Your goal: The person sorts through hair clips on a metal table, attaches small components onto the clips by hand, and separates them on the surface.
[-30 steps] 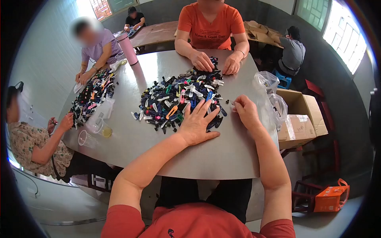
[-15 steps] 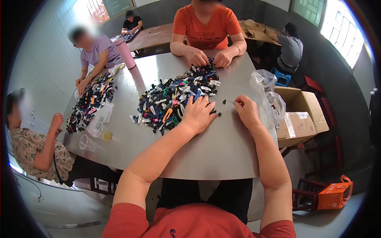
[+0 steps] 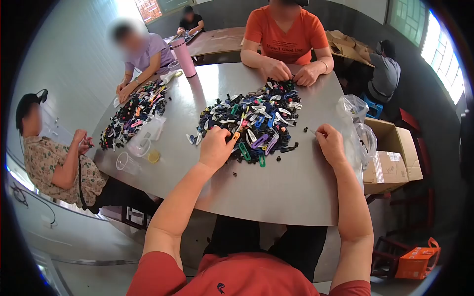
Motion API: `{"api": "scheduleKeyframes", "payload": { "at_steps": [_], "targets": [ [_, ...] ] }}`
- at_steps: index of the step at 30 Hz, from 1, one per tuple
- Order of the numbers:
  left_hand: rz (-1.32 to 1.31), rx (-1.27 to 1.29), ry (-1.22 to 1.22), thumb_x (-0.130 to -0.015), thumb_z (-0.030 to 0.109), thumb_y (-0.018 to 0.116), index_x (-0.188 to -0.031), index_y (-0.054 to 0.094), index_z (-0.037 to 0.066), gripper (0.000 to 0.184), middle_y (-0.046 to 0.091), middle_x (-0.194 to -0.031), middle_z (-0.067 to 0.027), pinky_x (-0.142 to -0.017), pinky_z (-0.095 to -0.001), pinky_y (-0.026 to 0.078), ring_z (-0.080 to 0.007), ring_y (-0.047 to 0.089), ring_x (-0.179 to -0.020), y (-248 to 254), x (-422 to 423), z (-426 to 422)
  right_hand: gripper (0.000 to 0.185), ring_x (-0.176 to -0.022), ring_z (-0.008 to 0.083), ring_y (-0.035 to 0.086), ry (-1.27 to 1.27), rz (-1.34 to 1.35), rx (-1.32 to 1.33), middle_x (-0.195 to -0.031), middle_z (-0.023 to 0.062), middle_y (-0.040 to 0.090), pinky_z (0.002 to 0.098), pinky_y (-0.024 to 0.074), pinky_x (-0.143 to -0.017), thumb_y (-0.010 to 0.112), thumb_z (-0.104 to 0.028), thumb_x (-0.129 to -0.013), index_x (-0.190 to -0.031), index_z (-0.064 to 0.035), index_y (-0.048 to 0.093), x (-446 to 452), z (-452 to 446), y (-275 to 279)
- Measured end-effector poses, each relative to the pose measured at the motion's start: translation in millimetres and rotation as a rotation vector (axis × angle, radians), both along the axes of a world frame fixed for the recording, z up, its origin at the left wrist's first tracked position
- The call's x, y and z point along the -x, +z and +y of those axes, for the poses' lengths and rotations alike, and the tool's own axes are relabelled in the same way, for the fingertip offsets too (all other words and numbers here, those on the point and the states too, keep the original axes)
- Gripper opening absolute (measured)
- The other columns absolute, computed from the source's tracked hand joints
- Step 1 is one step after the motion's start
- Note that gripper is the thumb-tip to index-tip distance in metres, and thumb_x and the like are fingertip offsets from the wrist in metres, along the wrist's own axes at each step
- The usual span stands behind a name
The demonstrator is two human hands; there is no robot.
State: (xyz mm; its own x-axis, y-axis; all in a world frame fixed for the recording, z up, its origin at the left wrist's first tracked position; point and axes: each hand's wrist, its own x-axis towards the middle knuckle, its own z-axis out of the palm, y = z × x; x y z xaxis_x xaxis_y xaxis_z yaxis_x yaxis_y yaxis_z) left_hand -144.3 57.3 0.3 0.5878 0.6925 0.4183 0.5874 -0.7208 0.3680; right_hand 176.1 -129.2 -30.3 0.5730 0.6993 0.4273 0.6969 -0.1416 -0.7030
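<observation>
A heap of mixed hair clips (image 3: 256, 121), in black, white, blue, green, purple and orange, lies on the metal table. My left hand (image 3: 213, 150) is at the heap's near left edge with its fingers curled. An orange hair clip (image 3: 236, 138) sits at my left thumb; whether it is gripped cannot be made out. To the right of the heap, my right hand (image 3: 331, 143) pinches a thin pale pointed piece (image 3: 313, 131) just above the tabletop. A small black clip (image 3: 305, 129) lies by its tip. Another small black clip (image 3: 234, 173) lies nearer me.
Across the table, a person in orange (image 3: 286, 39) handles clips. Two people sit at the left by a second heap (image 3: 136, 113). Plastic cups (image 3: 123, 162), a pink tumbler (image 3: 183, 58), plastic bags (image 3: 353, 108) and a cardboard box (image 3: 392, 158) stand around the edges.
My left hand has moved left across the heap, and its spread fingers have curled. More clips now show where it lay. My right hand keeps its pinch. The whole view has shifted.
</observation>
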Motion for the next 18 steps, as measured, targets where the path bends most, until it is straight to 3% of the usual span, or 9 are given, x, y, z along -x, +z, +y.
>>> {"api": "scheduleKeyframes", "payload": {
  "at_steps": [2,5,7,8,10,11,15,18],
  "targets": [
    [-0.01,0.058,0.009,-0.083,0.02,0.075,-0.078,0.068,0.004,0.018,0.062,-0.089,-0.0117,-0.076,-0.0449,0.05,-0.0335,0.06,-0.088,1.1,-5.1,-0.6,0.012,-0.077,0.0283,0.065,-0.012,0.096,0.068,-0.083,0.0155,0.068,0.0374,0.0523,-0.074,0.067,-0.011,-0.086,-0.093,-0.0008,0.066,2.9,-4.1,7.0],
    [-0.029,-0.059,-0.025,-0.084,0.02,0.075,-0.075,0.068,0.005,0.019,0.062,-0.086,-0.0108,-0.075,-0.0452,0.05,-0.0336,0.06,-0.088,-7.3,-11.7,8.4,0.013,-0.075,0.0262,0.065,-0.019,0.107,0.073,-0.081,0.0149,0.068,0.0363,0.0523,-0.074,0.067,-0.011,-0.086,-0.094,-0.0008,0.067,-0.9,-6.2,5.4],
    [-0.104,-0.095,-0.053,-0.085,0.017,0.074,-0.083,0.069,0.003,0.015,0.064,-0.084,-0.0124,-0.072,-0.0418,0.049,-0.0301,0.062,-0.082,-6.7,-12.7,17.0,0.012,-0.072,0.0214,0.062,-0.023,0.091,0.053,-0.077,0.0119,0.066,0.0342,0.0512,-0.071,0.067,-0.011,-0.087,-0.093,-0.0008,0.067,-1.9,-7.7,6.7],
    [-0.223,-0.001,-0.085,-0.088,0.016,0.072,-0.085,0.068,0.002,0.015,0.064,-0.084,-0.0104,-0.071,-0.0381,0.049,-0.0253,0.062,-0.078,-6.5,-9.8,22.8,0.011,-0.068,0.0167,0.06,-0.019,0.078,0.034,-0.073,0.0089,0.065,0.032,0.0501,-0.068,0.067,-0.011,-0.088,-0.092,-0.0009,0.067,0.0,-7.1,6.0],
    [-0.398,0.274,-0.117,-0.094,0.015,0.068,-0.093,0.065,0.002,0.014,0.063,-0.081,-0.0041,-0.067,-0.0285,0.046,-0.0118,0.056,-0.072,4.3,0.0,17.9,0.01,-0.07,0.0179,0.061,0.002,0.102,0.025,-0.075,0.0102,0.066,0.0326,0.0505,-0.069,0.067,-0.01,-0.087,-0.092,-0.0008,0.067,6.0,-6.0,8.5],
    [-0.417,0.317,-0.118,-0.098,0.015,0.064,-0.095,0.061,0.002,0.013,0.059,-0.077,-0.0022,-0.065,-0.0275,0.045,-0.009,0.052,-0.07,12.2,5.4,9.6,0.01,-0.071,0.0192,0.062,0.009,0.117,0.007,-0.076,0.0114,0.067,0.0333,0.0508,-0.07,0.067,-0.009,-0.087,-0.092,-0.0008,0.068,7.3,-6.8,10.7],
    [-0.194,0.397,-0.22,-0.099,0.013,0.061,-0.091,0.054,0.003,0.014,0.052,-0.072,-0.0038,-0.063,-0.029,0.043,-0.0108,0.049,-0.067,32.1,30.8,-44.0,0.011,-0.08,0.0313,0.067,0.057,-0.078,0.047,-0.087,0.0176,0.069,0.0392,0.0528,-0.075,0.066,-0.008,-0.085,-0.093,-0.0012,0.07,9.5,-1.8,2.1],
    [-0.142,0.491,-0.374,-0.098,0.014,0.062,-0.091,0.055,0.003,0.015,0.05,-0.073,-0.004,-0.061,-0.0296,0.041,-0.0117,0.047,-0.066,10.2,51.5,-69.9,0.012,-0.085,0.0356,0.067,0.089,-0.122,0.035,-0.093,0.0173,0.07,0.0399,0.0531,-0.077,0.066,-0.009,-0.085,-0.094,-0.002,0.07,16.1,-14.9,28.2]
  ]
}}
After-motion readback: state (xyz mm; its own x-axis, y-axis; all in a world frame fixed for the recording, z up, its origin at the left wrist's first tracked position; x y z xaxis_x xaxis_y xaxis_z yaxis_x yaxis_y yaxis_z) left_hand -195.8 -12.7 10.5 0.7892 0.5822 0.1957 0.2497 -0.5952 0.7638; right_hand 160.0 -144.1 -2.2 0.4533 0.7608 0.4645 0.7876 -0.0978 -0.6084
